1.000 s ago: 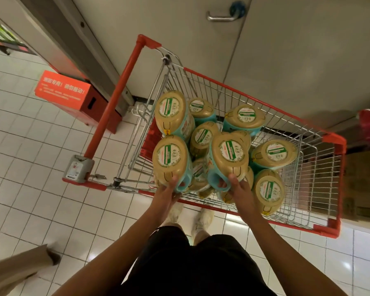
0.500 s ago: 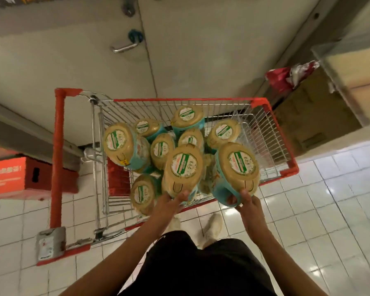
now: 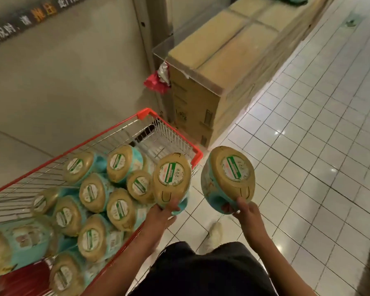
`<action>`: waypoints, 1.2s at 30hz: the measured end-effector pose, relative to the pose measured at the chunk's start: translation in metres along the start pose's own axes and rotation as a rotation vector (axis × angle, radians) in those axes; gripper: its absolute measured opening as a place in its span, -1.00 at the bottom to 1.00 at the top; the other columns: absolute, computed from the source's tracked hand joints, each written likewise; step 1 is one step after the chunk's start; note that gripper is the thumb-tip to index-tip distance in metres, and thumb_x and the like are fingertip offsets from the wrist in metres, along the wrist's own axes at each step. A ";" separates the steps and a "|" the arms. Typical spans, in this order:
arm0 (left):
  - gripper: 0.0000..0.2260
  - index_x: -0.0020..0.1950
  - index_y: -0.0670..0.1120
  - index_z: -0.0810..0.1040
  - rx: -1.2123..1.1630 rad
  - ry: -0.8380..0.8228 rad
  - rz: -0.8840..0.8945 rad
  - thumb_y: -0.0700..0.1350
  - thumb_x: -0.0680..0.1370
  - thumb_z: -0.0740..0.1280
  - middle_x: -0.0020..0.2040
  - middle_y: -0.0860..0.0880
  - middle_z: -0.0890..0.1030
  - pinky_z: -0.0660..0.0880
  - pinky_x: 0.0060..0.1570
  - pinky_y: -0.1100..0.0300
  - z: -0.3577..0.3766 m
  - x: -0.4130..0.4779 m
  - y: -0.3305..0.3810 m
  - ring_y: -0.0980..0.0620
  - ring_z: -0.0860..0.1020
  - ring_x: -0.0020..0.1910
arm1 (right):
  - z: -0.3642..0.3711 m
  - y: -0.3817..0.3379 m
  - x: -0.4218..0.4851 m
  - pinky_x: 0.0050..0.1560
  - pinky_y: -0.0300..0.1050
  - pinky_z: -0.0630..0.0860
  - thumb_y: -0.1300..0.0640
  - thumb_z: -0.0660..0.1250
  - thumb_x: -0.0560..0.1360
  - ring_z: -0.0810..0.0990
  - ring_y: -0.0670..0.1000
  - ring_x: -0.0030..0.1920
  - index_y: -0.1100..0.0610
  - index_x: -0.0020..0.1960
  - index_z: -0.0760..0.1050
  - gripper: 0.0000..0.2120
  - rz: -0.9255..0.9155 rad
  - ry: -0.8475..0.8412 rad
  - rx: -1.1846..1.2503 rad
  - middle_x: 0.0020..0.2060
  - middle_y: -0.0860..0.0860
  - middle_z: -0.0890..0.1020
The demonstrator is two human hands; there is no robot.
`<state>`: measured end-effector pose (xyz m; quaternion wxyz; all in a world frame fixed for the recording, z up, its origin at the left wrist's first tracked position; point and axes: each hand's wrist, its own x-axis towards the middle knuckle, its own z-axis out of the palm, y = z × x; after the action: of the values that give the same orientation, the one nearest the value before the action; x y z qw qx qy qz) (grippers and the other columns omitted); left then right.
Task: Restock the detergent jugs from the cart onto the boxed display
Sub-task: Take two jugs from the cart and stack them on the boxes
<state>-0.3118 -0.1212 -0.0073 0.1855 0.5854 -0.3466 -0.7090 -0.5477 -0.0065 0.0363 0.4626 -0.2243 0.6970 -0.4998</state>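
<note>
White floor tiles (image 3: 308, 146) fill the right side of our view, and a grey wall (image 3: 62, 71) closes off the far left. Along the far right runs the boxed display (image 3: 222, 60), a row of stacked brown cartons with flat, bare tops. At the near left stands the red-rimmed wire cart (image 3: 173, 133), heaped with detergent jugs (image 3: 94, 195) that have turquoise bodies and tan ends bearing round green-striped labels.

We hold two more above the floor. The left jug (image 3: 171, 178) hangs over the cart's right rim. The right jug (image 3: 229, 178) hangs over the tiles just right of the cart, apart from the other and well short of the display. Our left hand (image 3: 160, 216) curls round the left jug's turquoise handle, and our right hand (image 3: 247, 212) grasps the right jug's handle the same way. Between our arms a pale shoe (image 3: 214, 233) rests on the tiles. A crumpled red and white scrap (image 3: 157, 81) sits at the display's left end.
</note>
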 end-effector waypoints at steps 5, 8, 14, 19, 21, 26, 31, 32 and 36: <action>-0.18 0.25 -0.08 0.61 0.005 -0.071 0.056 0.43 0.21 0.60 -0.11 0.02 0.73 0.66 -0.01 0.15 0.101 0.034 0.034 0.10 0.71 0.01 | -0.091 -0.014 0.042 0.29 0.36 0.59 -0.49 0.22 0.39 0.71 0.15 0.13 0.01 0.11 0.67 -0.35 0.012 0.062 0.005 0.03 0.07 0.76; -0.01 0.35 -0.05 0.57 0.003 -0.099 0.075 0.49 0.09 0.62 0.02 -0.01 0.73 0.66 0.02 0.16 0.155 0.053 0.058 0.08 0.71 0.10 | -0.137 -0.026 0.072 0.28 0.29 0.61 -0.68 0.23 0.31 0.71 0.10 0.13 -0.03 0.13 0.66 -0.19 -0.013 0.081 0.017 0.05 0.00 0.76; 0.03 0.52 -0.08 0.46 0.034 -0.146 0.116 0.44 0.21 0.62 0.19 -0.01 0.67 0.67 0.07 0.15 0.232 0.099 0.112 0.05 0.70 0.18 | -0.197 -0.055 0.140 0.30 0.15 0.62 -0.69 0.24 0.31 0.70 0.01 0.21 -0.01 0.25 0.60 -0.13 -0.031 0.110 0.054 0.16 -0.12 0.74; -0.10 0.37 0.01 0.56 0.040 -0.145 0.165 0.47 0.19 0.60 0.18 0.03 0.73 0.60 0.25 0.01 0.286 0.153 0.168 0.03 0.68 0.23 | -0.230 -0.087 0.222 0.23 0.00 0.65 -0.67 0.21 0.36 0.71 -0.04 0.17 -0.18 0.16 0.67 -0.30 -0.042 0.114 0.017 0.12 -0.17 0.74; -0.19 0.35 0.07 0.55 0.023 -0.150 0.179 0.45 0.23 0.59 0.23 0.04 0.72 0.59 0.23 0.04 0.307 0.178 0.192 0.04 0.68 0.25 | -0.243 -0.103 0.262 0.23 -0.07 0.67 -0.67 0.20 0.38 0.71 -0.07 0.18 -0.25 0.19 0.67 -0.33 -0.064 0.105 -0.002 0.14 -0.17 0.74; -0.23 0.28 0.02 0.57 0.006 -0.155 0.173 0.45 0.24 0.57 0.19 -0.01 0.74 0.65 0.18 0.10 0.347 0.238 0.255 -0.01 0.69 0.23 | -0.271 -0.151 0.364 0.22 0.02 0.63 -0.68 0.21 0.34 0.71 0.00 0.15 -0.29 0.12 0.70 -0.36 -0.060 0.091 -0.047 0.09 -0.13 0.75; -0.42 0.34 0.03 0.60 0.030 -0.126 0.144 0.31 0.44 0.55 0.24 -0.03 0.72 0.62 0.25 0.04 0.371 0.282 0.301 -0.05 0.68 0.26 | -0.292 -0.193 0.460 0.25 0.28 0.63 -0.40 0.18 0.43 0.70 0.14 0.03 0.16 0.04 0.67 -0.34 -0.021 0.034 -0.105 -0.06 0.09 0.74; -0.58 0.31 0.00 0.61 -0.004 -0.110 0.123 0.19 0.55 0.50 0.22 -0.06 0.73 0.63 0.25 0.01 0.371 0.289 0.309 -0.07 0.69 0.25 | -0.293 -0.201 0.475 0.25 0.26 0.64 -0.38 0.18 0.43 0.70 0.12 0.02 0.16 0.05 0.67 -0.35 -0.022 0.016 -0.114 -0.06 0.08 0.74; -0.62 0.33 -0.31 0.53 -0.144 -0.006 0.089 -0.03 0.67 0.33 0.12 -0.23 0.71 0.60 0.29 -0.20 0.364 0.323 0.346 -0.20 0.70 0.19 | -0.291 -0.232 0.543 0.19 0.43 0.58 -0.32 0.18 0.46 0.61 0.36 0.04 0.31 0.05 0.60 -0.32 -0.094 -0.083 -0.188 -0.08 0.25 0.67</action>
<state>-0.7900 -0.4763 0.0382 0.2573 0.5526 -0.3210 -0.7248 -1.0911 -0.3781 0.0387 0.4439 -0.3196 0.7097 -0.4440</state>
